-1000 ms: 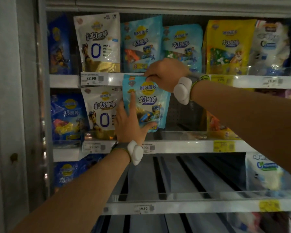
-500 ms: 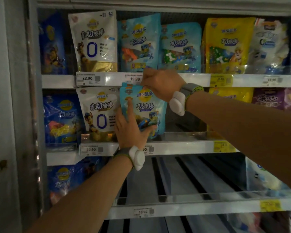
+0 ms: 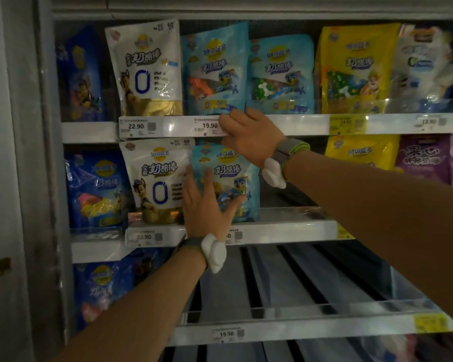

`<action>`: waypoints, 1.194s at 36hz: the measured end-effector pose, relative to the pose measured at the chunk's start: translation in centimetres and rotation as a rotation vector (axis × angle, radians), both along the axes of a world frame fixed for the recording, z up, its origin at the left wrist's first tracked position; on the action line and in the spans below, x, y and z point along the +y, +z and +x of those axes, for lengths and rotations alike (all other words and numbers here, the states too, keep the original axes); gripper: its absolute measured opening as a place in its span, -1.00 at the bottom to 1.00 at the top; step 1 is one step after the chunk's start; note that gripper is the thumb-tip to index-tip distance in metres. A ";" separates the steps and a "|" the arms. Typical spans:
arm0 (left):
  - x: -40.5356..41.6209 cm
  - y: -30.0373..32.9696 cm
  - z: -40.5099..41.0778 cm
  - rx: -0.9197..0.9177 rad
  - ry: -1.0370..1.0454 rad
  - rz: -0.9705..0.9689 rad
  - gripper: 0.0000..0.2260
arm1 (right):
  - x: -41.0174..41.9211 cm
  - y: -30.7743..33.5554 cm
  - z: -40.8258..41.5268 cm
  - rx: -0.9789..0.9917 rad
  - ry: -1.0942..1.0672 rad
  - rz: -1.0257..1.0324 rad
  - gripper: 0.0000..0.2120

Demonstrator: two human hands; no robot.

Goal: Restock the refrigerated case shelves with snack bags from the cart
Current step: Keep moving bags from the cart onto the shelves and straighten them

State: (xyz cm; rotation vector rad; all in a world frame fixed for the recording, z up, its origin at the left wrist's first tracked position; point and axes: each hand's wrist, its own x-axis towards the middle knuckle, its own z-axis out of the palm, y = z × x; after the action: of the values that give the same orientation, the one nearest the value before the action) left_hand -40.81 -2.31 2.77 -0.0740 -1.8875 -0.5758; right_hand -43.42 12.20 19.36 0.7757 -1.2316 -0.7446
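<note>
A light-blue snack bag (image 3: 230,176) stands upright on the second shelf (image 3: 293,226), right of a white bag (image 3: 154,176). My left hand (image 3: 207,205) lies flat against its front lower half, fingers spread and straight. My right hand (image 3: 249,137) is at the bag's top right corner, fingers curled over its top edge and overlapping the price rail (image 3: 173,126) of the shelf above. The fingertips are hidden behind the hand.
The top shelf holds white, light-blue, yellow and dark-blue bags (image 3: 215,69). Yellow (image 3: 361,152) and purple bags (image 3: 424,158) sit at the right of the second shelf, with a gap beside the light-blue bag. The third shelf (image 3: 298,291) shows bare slats. The case frame (image 3: 24,178) runs down the left.
The light-blue bag has gone down and back onto the second shelf and now stands upright. Both hands stayed on it; the view moved slightly closer.
</note>
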 end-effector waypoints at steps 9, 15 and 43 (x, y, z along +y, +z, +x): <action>-0.5 0.2 0.8 -0.060 -0.027 -0.016 -0.24 | 0.4 -1.1 1.2 -0.024 0.104 -0.062 -0.54; -0.2 0.5 2.6 -0.065 -0.075 0.027 -0.26 | 1.5 -2.2 3.6 -0.323 0.111 -0.188 -0.33; 1.8 -6.7 17.5 -0.066 -0.515 0.787 -0.38 | 1.0 -22.9 14.0 -1.599 1.080 -1.150 -0.61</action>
State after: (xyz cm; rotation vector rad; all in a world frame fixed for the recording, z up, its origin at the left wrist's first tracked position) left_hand -23.32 -0.49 -3.89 -0.0233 -1.5767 -1.6489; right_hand -29.46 13.18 -3.50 0.7779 -1.8542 1.7138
